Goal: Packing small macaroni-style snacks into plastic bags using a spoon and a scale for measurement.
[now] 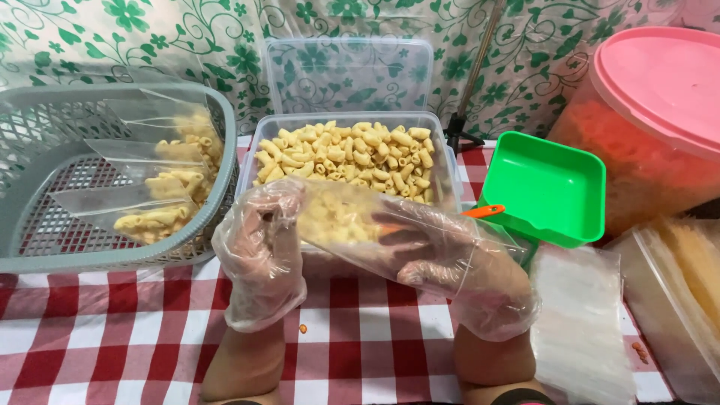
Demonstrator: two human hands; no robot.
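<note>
Over the checked cloth (360, 330), 2 gloved hands: left hand (259, 251) and right hand (457, 274) pinch a clear bag (352, 221) of pasta, held in front of the pasta tub (352, 154). Best kept level, mouth up, grip firm.

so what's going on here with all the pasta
A person in thin plastic gloves holds a clear bag partly filled with short pasta between the left hand and right hand, just in front of a clear tub of the same pasta. Three filled bags lie in the grey basket on the left.
</note>
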